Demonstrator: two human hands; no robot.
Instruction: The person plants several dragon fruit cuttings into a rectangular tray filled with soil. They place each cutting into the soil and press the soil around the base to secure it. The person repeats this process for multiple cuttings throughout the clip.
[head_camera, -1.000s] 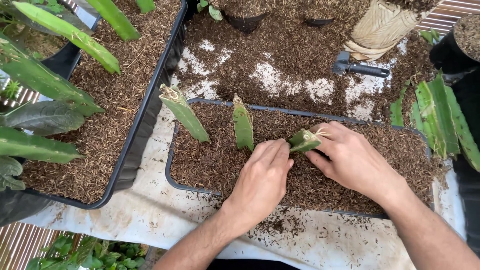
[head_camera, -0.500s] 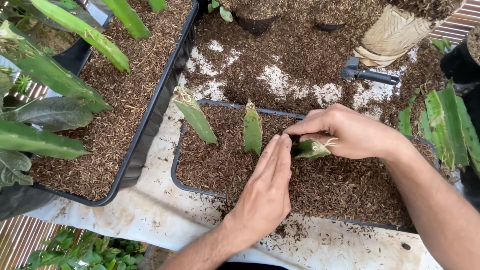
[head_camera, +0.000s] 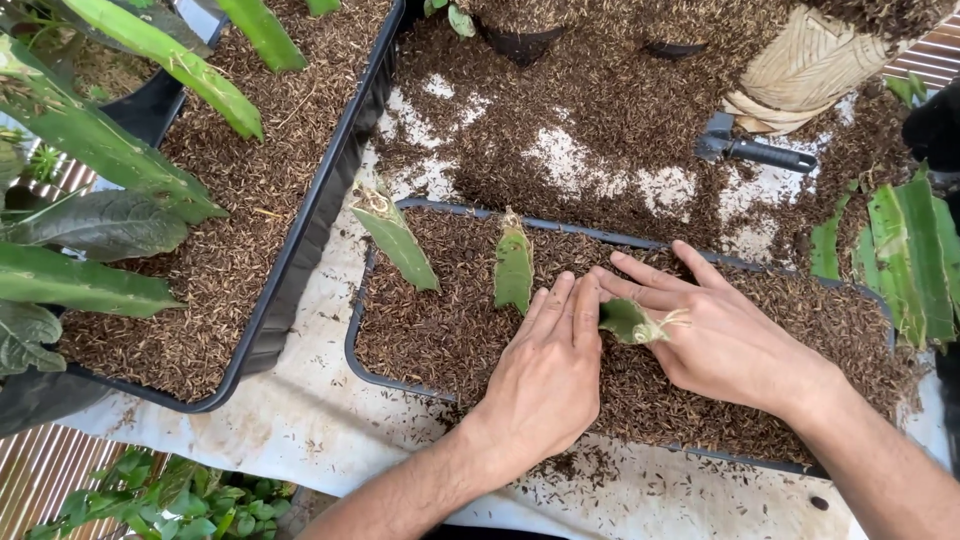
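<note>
Green cutting (head_camera: 625, 320) with pale roots lies low on the husk in the near black tray (head_camera: 352, 345), pinched in the right hand (head_camera: 720, 340). Left hand (head_camera: 545, 375) flat, fingers together, holding nothing, pressing husk beside it. Best firm evenly around the base, cutting upright like its two neighbours (head_camera: 514, 268) to the left.

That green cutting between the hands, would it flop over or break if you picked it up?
The green cutting looks thick and fleshy, so probably stiff. Its pale roots look thin, likely fragile. Loose brown husk around it probably gives little support, so it may tip.
</note>
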